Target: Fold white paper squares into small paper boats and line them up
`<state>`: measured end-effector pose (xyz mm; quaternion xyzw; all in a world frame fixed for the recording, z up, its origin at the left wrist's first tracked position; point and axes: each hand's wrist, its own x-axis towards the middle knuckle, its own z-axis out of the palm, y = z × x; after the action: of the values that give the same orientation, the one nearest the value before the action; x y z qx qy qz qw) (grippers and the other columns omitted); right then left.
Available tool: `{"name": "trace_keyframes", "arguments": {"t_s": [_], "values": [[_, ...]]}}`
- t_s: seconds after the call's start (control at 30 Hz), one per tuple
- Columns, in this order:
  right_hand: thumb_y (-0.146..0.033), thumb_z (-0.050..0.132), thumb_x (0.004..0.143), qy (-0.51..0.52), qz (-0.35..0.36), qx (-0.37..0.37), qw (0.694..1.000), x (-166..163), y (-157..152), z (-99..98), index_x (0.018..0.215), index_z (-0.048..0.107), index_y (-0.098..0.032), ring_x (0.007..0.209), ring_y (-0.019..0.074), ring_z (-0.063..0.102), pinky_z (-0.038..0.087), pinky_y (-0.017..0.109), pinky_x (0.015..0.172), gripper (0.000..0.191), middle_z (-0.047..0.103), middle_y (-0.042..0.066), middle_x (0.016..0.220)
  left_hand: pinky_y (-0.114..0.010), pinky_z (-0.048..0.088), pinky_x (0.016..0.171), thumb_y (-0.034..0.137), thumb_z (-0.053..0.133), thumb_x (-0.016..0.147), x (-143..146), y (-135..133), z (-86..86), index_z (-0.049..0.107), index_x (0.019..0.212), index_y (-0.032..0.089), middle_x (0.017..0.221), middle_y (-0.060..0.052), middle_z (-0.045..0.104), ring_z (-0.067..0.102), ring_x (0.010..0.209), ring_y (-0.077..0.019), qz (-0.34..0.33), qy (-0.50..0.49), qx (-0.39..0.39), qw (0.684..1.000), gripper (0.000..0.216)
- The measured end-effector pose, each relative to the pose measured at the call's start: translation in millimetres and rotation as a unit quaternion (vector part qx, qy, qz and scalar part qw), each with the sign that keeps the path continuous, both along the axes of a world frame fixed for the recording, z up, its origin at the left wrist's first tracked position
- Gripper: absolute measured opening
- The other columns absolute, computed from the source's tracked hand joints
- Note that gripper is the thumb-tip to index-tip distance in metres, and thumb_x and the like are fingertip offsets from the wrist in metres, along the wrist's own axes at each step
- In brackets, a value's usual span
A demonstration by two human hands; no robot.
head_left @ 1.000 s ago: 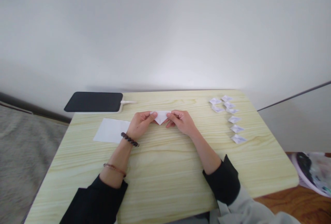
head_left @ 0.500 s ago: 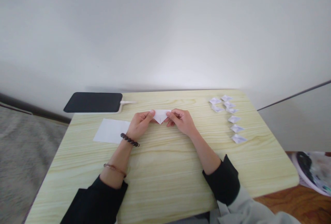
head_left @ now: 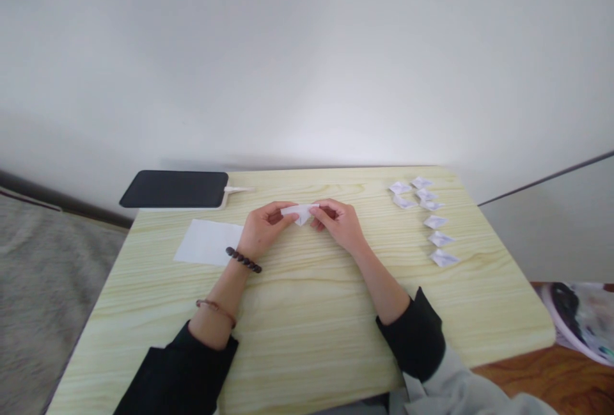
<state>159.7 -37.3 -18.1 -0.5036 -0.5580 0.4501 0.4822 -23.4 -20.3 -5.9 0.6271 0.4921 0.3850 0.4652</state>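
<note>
Between my two hands is a small folded piece of white paper (head_left: 302, 212), a point of it facing down toward me. My left hand (head_left: 265, 226) pinches its left side, thumb in front near the middle and fingers behind the upper edge. The right side is gripped by my right hand (head_left: 338, 222) with thumb and index finger; its other fingers curl behind. A flat white sheet of paper (head_left: 204, 241) lies on the table beside my left wrist, which covers its right edge. Several small folded paper boats (head_left: 435, 221) rest at the right of the table.
A phone-like black-screened device (head_left: 175, 190) with a white cable (head_left: 240, 189) sits at the table's back left corner. The wooden-patterned table (head_left: 307, 338) meets a white wall (head_left: 307, 70). Past the right edge stands a bin (head_left: 575, 325) on the floor.
My left thumb has moved right and down across the front of the folded paper, and its fingers now sit along the top. The paper looks lower and narrower in shape. My right hand stays nearly still.
</note>
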Motion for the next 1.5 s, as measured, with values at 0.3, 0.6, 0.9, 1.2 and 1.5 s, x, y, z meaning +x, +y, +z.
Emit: {"name": "trace_keyframes", "arguments": {"t_s": [0.3, 0.6, 0.9, 1.2, 1.5], "values": [[-0.042, 0.068, 0.076, -0.012, -0.001, 0.027, 1.0, -1, -2, -2.3, 0.084, 0.069, -0.02, 0.058, 0.0169, 0.069, 0.057, 0.027, 0.058, 0.023, 0.072, 0.002, 0.068, -0.026, 0.052, 0.064, 0.038, 0.067, 0.075, -1, 1, -6.2, 0.071, 0.095, 0.017, 0.074, -0.002, 0.071, 0.065, 0.069, -0.0162, 0.014, 0.003, 0.048, 0.999, 0.029], [-0.034, 0.065, 0.079, -0.03, -0.029, 0.097, 0.994, 0, -2, -1.8, 0.085, 0.069, -0.02, 0.08, 0.0172, 0.071, 0.058, 0.028, 0.072, 0.016, 0.074, 0.004, 0.088, -0.028, 0.05, 0.08, 0.026, 0.064, 0.081, -5, 3, -4.0, 0.072, 0.084, 0.021, 0.089, -0.003, 0.069, 0.063, 0.084, -0.0156, 0.05, 0.076, 0.251, 0.964, 0.011], [-0.016, 0.056, 0.08, -0.203, 0.025, 0.182, 0.962, 6, 0, -4.7, 0.084, 0.067, -0.022, 0.092, 0.0167, 0.066, 0.054, 0.032, 0.081, 0.013, 0.071, 0.005, 0.098, -0.037, 0.048, 0.086, 0.02, 0.059, 0.081, -9, 5, -10.9, 0.072, 0.094, 0.022, 0.096, -0.007, 0.067, 0.059, 0.094, -0.0213, -0.052, 0.216, 0.253, 0.941, 0.018], [-0.028, 0.06, 0.087, -0.371, 0.028, 0.212, 0.904, 13, 1, -0.4, 0.083, 0.07, -0.021, 0.093, 0.0206, 0.056, 0.042, 0.038, 0.085, 0.013, 0.068, 0.005, 0.095, -0.037, 0.046, 0.082, 0.027, 0.056, 0.088, -8, 5, -16.1, 0.073, 0.092, 0.02, 0.087, -0.007, 0.064, 0.054, 0.089, -0.0218, -0.04, 0.263, 0.309, 0.913, 0.019], [-0.027, 0.052, 0.092, -0.317, 0.034, 0.185, 0.93, 10, 4, -3.6, 0.093, 0.071, -0.021, 0.085, 0.0177, 0.059, 0.046, 0.031, 0.079, 0.02, 0.067, 0.005, 0.087, -0.036, 0.045, 0.085, 0.029, 0.05, 0.092, -8, 5, -15.0, 0.071, 0.098, 0.018, 0.085, -0.007, 0.065, 0.052, 0.09, -0.0219, -0.053, 0.27, 0.296, 0.915, 0.025]]}}
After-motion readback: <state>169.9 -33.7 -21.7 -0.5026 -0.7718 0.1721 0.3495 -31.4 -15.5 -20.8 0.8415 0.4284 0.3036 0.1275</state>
